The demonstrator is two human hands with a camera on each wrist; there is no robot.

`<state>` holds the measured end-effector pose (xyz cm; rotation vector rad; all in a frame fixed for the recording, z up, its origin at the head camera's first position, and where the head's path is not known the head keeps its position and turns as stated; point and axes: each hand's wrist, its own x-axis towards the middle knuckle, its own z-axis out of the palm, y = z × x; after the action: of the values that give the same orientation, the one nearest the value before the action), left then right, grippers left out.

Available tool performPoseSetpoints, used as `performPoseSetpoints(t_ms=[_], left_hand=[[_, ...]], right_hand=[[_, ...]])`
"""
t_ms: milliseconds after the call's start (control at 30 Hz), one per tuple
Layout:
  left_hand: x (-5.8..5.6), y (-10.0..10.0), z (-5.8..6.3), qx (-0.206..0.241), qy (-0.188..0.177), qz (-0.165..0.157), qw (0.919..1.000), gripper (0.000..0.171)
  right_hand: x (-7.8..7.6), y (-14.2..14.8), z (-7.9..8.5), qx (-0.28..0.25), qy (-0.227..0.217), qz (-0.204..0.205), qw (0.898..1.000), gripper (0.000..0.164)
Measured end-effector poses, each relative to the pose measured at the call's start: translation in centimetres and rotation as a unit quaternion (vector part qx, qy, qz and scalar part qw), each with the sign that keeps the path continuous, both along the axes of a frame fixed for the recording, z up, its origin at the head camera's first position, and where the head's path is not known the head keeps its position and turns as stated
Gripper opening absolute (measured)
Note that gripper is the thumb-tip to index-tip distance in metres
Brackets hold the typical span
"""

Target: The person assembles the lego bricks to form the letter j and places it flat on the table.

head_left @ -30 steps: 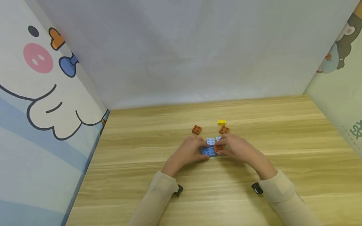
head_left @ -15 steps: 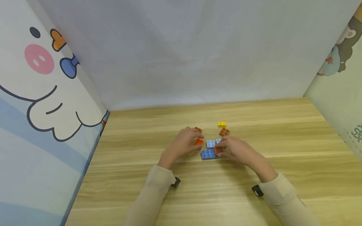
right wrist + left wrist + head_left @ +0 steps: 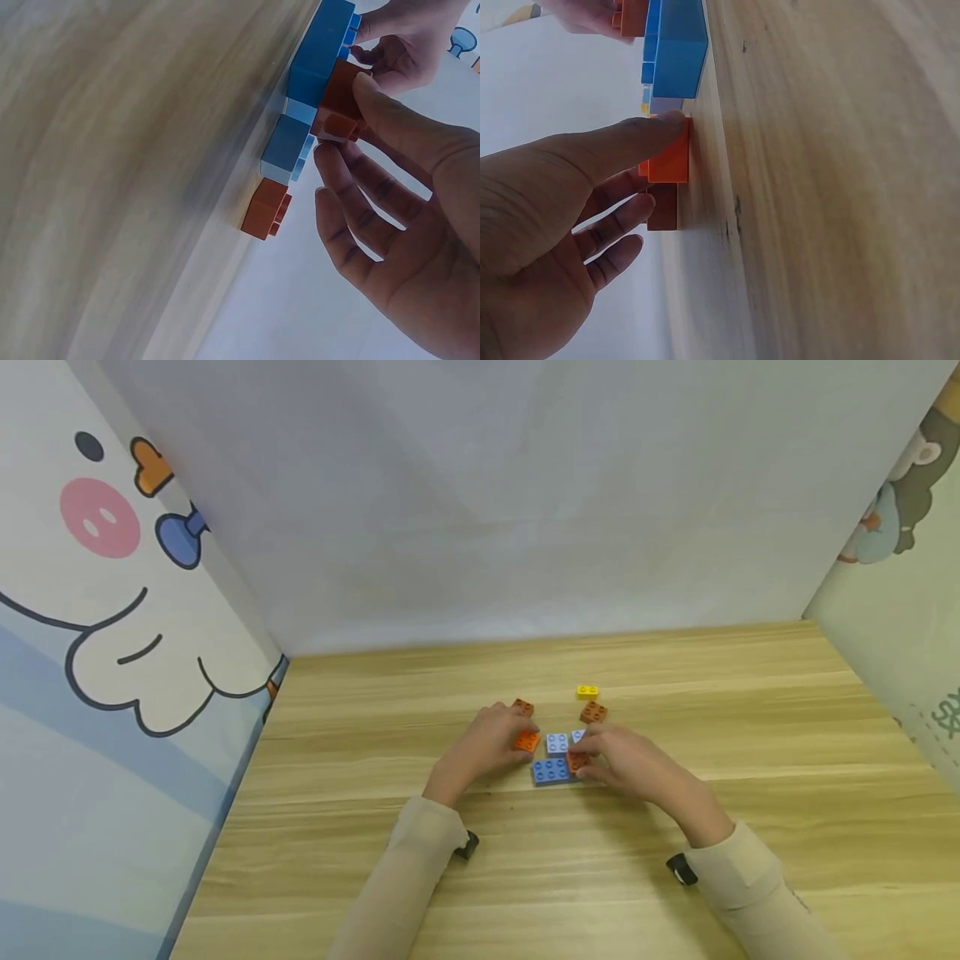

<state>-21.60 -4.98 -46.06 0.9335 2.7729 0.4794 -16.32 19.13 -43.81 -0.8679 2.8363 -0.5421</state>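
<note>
In the head view my left hand (image 3: 480,747) pinches an orange toy building brick (image 3: 527,741) that sits on the table. The left wrist view shows the thumb along that brick's near side. To its right lies a long blue brick (image 3: 550,772). My right hand (image 3: 633,764) grips a reddish-brown brick (image 3: 577,763) between thumb and fingers, on top of the blue brick's right end. Whether the two are fully pressed together I cannot tell. Just behind the blue brick are two pale blue bricks, one at left (image 3: 557,742), the other (image 3: 577,736) partly covered by right fingers.
Behind the left hand lies a brown brick (image 3: 523,706), partly hidden. Another brown brick (image 3: 593,712) is beyond the right hand, with a small yellow brick (image 3: 587,692) behind it. The wooden table (image 3: 360,727) ends at a pale back curtain (image 3: 480,527).
My left hand has left the blue brick, moved left and taken hold of the orange brick. My right hand stays on the reddish-brown brick.
</note>
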Motion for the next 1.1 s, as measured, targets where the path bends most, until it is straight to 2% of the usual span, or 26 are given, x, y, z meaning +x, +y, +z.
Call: performPoseSetpoints(t_ms=[400, 633, 833, 1100], left_hand=[[0.2, -0.1, 0.2, 0.006, 0.001, 0.018, 0.9998, 0.041], [0.4, -0.5, 0.7, 0.029, 0.004, 0.017, 0.9994, 0.041], [1.3, -0.7, 1.3, 0.047, 0.001, 0.005, 0.9989, 0.039], [2.9, -0.8, 1.4, 0.054, 0.011, 0.001, 0.9985, 0.038]], right_hand=[[0.1, -0.2, 0.3, 0.005, -0.002, 0.000, 1.000, 0.031], [0.1, -0.1, 0.4, 0.004, 0.001, 0.001, 1.000, 0.031], [0.0, -0.2, 0.4, 0.002, 0.001, 0.001, 1.000, 0.031], [0.3, -0.1, 0.3, -0.002, -0.001, 0.000, 1.000, 0.031]])
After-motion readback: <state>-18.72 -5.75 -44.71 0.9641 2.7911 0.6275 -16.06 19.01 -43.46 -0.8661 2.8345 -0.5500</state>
